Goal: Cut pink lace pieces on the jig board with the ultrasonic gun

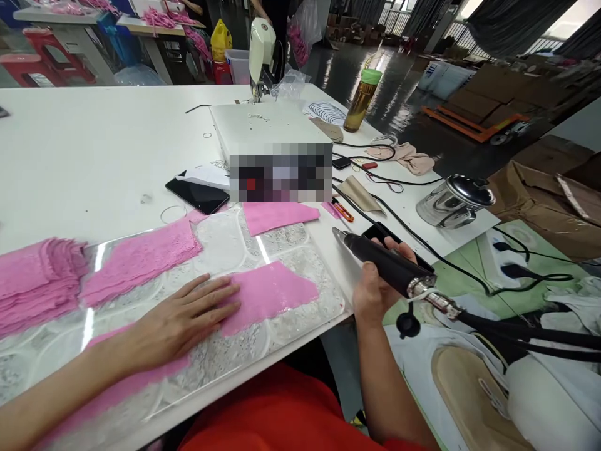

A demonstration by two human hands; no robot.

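Observation:
My left hand (pixel 185 316) lies flat with fingers stretched out, fingertips on the left edge of a pink fabric piece (pixel 277 291). The piece rests on a clear mat (pixel 331 291) at the table's front edge. My right hand (pixel 375 288) is wrapped around a thick black handheld tool (pixel 382 263) with a pointed metal tip and a metal connector leading to a black cable. Its tip points up and left, apart from the fabric. Another pink piece (pixel 277 216) lies farther back on the mat, and more pink fabric shows beneath my left forearm.
A pink fabric stack (pixel 40 282) and a fuzzy pink piece (pixel 145 250) lie at left. Behind are a phone (pixel 200 194), a sewing machine (pixel 261 53) and a bottle (pixel 362 100). At right stand a lidded metal pot (pixel 453 202), cables and an orange cutter (pixel 342 211).

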